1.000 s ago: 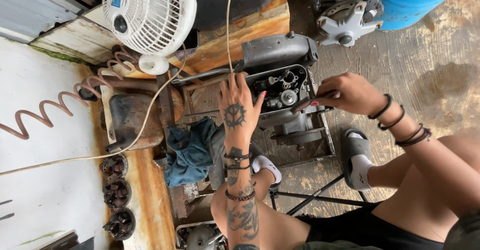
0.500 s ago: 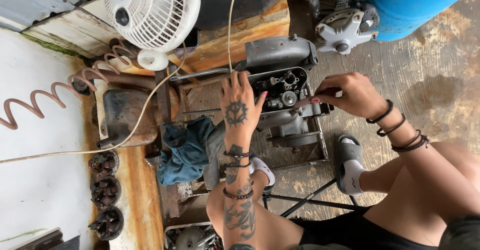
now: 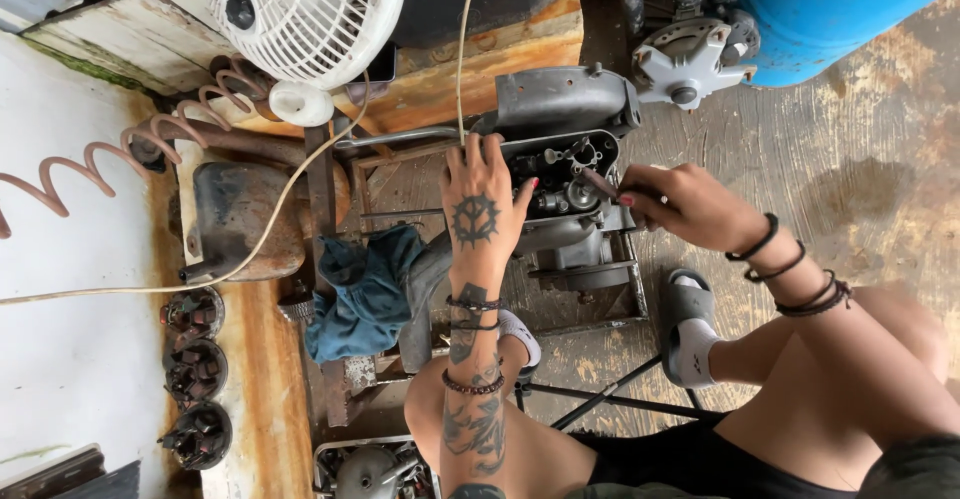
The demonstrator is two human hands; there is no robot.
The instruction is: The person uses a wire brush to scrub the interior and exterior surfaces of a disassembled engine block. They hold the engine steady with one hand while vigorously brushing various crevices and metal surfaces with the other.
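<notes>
Both hands are on the engine [image 3: 560, 194]: left hand [image 3: 478, 209] spread flat bracing it, right hand [image 3: 680, 204] pinching a tool [image 3: 600, 183] that could slip off if I push crooked.

The tattooed left hand [image 3: 482, 211] slid higher on the open grey metal engine block [image 3: 560, 174]; the view drifted slightly rightward.

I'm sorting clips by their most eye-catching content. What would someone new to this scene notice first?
At the centre, the left hand lies flat on an opened grey engine, while the right hand pokes a thin tool into its exposed parts. Above left stands a white fan, and a blue barrel fills the top right corner.
</notes>
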